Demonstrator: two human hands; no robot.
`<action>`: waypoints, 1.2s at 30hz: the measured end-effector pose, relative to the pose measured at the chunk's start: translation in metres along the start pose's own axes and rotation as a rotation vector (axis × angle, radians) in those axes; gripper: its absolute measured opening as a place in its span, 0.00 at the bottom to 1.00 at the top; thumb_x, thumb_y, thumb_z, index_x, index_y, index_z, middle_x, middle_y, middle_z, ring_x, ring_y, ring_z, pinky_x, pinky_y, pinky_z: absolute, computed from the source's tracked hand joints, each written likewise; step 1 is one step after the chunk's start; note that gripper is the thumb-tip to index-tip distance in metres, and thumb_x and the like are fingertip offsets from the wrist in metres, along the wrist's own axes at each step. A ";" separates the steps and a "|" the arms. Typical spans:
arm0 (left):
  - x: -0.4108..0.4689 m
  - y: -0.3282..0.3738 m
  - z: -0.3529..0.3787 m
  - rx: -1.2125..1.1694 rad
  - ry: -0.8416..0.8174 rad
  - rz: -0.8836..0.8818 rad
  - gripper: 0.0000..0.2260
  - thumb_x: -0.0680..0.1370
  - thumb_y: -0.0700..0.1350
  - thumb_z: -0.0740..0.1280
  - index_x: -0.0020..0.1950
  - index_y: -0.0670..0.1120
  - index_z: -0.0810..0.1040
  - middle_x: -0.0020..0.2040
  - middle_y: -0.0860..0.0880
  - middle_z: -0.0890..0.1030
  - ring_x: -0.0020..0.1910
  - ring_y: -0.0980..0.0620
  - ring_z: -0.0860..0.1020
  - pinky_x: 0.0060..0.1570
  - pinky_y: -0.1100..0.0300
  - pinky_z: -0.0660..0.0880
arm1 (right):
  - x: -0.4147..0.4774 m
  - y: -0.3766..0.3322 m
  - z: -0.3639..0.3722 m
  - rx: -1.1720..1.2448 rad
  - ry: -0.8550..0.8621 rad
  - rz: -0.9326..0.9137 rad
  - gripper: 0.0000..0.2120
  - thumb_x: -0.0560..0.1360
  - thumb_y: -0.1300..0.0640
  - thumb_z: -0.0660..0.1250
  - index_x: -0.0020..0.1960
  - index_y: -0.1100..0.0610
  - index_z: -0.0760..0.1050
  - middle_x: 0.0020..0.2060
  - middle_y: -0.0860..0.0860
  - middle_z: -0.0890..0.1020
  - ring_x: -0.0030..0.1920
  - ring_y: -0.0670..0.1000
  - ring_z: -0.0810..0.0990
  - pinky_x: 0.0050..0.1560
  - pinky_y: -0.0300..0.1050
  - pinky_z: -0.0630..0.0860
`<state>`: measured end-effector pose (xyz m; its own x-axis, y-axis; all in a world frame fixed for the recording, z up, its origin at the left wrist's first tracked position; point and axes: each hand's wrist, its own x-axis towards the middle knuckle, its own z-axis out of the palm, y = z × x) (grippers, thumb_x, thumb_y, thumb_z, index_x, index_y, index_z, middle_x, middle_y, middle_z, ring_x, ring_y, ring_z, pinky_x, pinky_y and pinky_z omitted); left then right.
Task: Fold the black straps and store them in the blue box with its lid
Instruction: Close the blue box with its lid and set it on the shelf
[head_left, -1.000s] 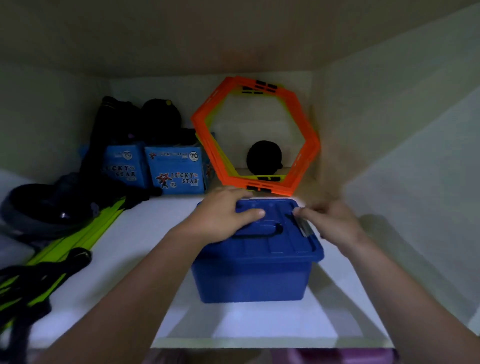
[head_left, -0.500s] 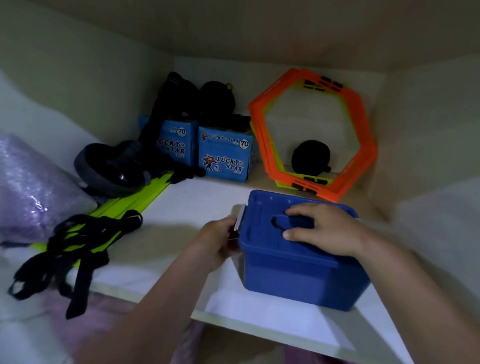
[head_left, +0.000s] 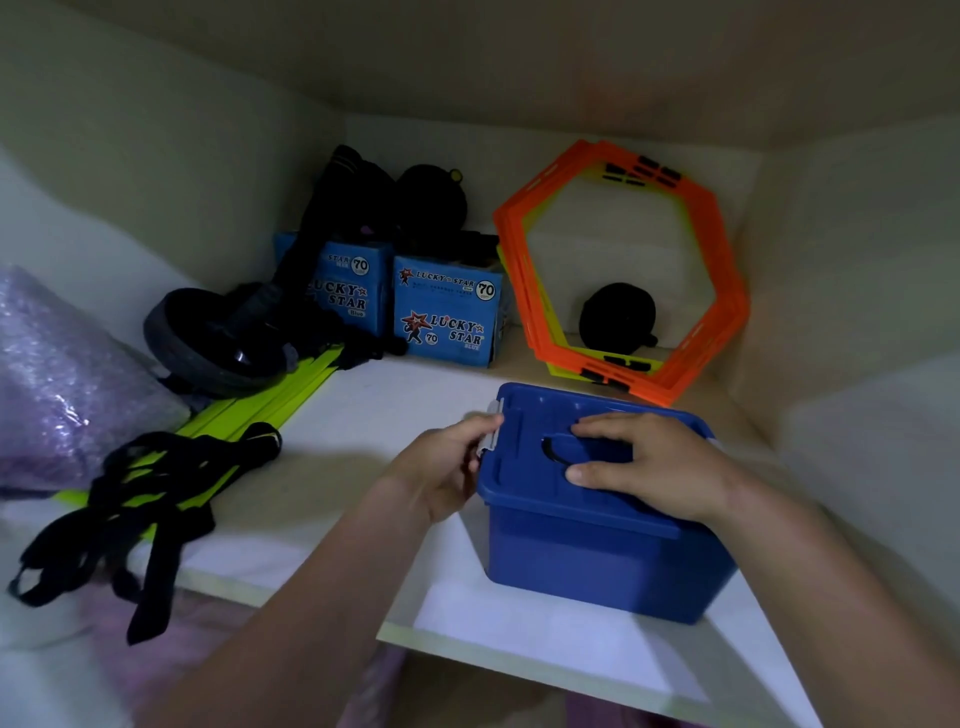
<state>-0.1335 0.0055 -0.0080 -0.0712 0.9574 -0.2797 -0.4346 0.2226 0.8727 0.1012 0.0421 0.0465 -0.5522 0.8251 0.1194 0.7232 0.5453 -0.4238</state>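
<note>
Blue box (head_left: 597, 561) on white shelf (head_left: 363, 415), left hand (head_left: 441, 467) gripping latch (head_left: 492, 431), right hand (head_left: 654, 467) flat on lid (head_left: 524, 452)

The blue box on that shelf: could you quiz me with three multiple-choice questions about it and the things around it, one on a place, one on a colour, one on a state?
1. Where do the black straps lie?
A. inside the blue box
B. on the shelf's left end, hanging over its edge
C. on top of the lid

2. What colour are the six-sided rings behind the blue box?
A. orange, with yellow ones behind
B. purple
C. white

3. How is the lid now?
A. lying beside the box
B. leaning on the wall
C. on the box, with hands on it

Answers:
1 B: the straps lie apart from the box, their ends past the shelf edge.
2 A: orange frames, yellow showing behind them.
3 C: the right hand lies flat on the lid, and the left hand is at its grey clip.
</note>
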 end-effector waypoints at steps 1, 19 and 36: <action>-0.003 0.004 0.004 0.054 0.048 0.016 0.18 0.76 0.46 0.73 0.62 0.38 0.81 0.35 0.49 0.75 0.24 0.56 0.70 0.25 0.65 0.71 | 0.000 0.000 0.000 -0.004 -0.002 0.000 0.33 0.70 0.37 0.73 0.72 0.45 0.73 0.72 0.40 0.72 0.73 0.43 0.68 0.71 0.39 0.61; -0.047 0.014 0.021 1.136 0.270 0.612 0.26 0.77 0.60 0.68 0.72 0.50 0.74 0.70 0.52 0.76 0.68 0.52 0.73 0.68 0.58 0.69 | -0.037 0.013 -0.015 0.003 0.219 -0.026 0.25 0.73 0.39 0.71 0.68 0.45 0.75 0.65 0.41 0.77 0.66 0.44 0.73 0.65 0.40 0.68; -0.079 -0.029 0.015 1.339 0.250 0.665 0.43 0.68 0.73 0.63 0.78 0.54 0.62 0.76 0.55 0.66 0.73 0.54 0.64 0.65 0.61 0.67 | -0.123 0.043 0.020 0.465 0.479 0.118 0.25 0.66 0.39 0.73 0.58 0.27 0.65 0.51 0.14 0.71 0.56 0.24 0.74 0.47 0.25 0.74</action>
<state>-0.1017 -0.0738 -0.0053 -0.1255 0.9240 0.3612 0.8394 -0.0952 0.5351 0.1919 -0.0394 -0.0041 -0.1582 0.9080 0.3880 0.4549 0.4158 -0.7875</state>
